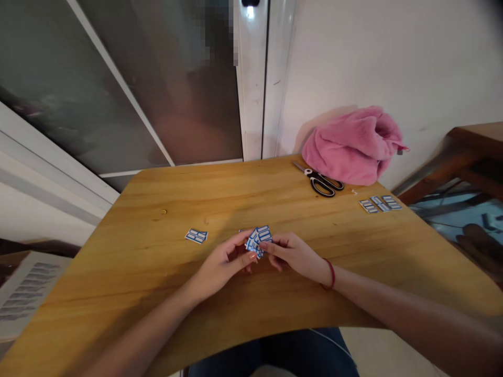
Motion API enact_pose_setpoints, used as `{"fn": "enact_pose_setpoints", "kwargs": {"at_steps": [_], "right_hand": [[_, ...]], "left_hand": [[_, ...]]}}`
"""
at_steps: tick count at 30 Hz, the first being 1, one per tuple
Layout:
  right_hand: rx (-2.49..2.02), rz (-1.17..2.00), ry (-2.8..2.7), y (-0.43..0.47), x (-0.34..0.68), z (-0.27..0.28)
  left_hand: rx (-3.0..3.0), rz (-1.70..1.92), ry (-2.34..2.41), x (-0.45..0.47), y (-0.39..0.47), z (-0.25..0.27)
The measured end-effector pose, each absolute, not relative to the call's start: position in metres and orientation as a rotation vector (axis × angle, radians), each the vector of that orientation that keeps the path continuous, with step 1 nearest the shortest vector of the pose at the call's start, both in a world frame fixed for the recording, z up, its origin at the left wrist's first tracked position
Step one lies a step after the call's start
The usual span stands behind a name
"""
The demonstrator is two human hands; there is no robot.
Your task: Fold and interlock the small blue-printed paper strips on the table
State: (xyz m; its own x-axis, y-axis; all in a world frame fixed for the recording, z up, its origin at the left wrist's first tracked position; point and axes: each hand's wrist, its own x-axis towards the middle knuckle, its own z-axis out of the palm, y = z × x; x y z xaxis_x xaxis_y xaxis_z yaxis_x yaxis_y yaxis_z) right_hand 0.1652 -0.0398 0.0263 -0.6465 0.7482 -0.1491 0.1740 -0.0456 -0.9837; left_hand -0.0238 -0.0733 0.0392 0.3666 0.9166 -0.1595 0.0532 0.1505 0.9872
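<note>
Over the middle of the wooden table (188, 193), both hands meet at a fanned bunch of small blue-and-white label cards (257, 240). My left hand (226, 262) is closed on the bunch from the left, thumb on top. From the right, my right hand (293, 256) pinches the same cards, its thumb pressing on their upper face; a red band circles that wrist. A bit of another card shows just behind my left fingers, mostly hidden. To the left lies a small card pile (196, 235), and several similar cards (380, 203) rest near the table's right edge.
Black-handled scissors (323, 184) lie at the back right, beside a bunched pink plush cloth (356, 146) against the wall. Frosted sliding panels (157, 78) stand behind the table. A printed cardboard box (29, 293) is at the left, and a dark wooden piece of furniture (471, 152) at the right.
</note>
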Motion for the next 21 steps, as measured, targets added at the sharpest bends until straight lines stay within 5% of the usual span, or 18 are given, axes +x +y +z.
{"fn": "enact_pose_setpoints", "kwargs": {"at_steps": [21], "right_hand": [[-0.658, 2.283, -1.824, -0.045, 0.167, 0.037]], "left_hand": [[1.15, 0.529, 0.715, -0.028, -0.075, 0.053]]}}
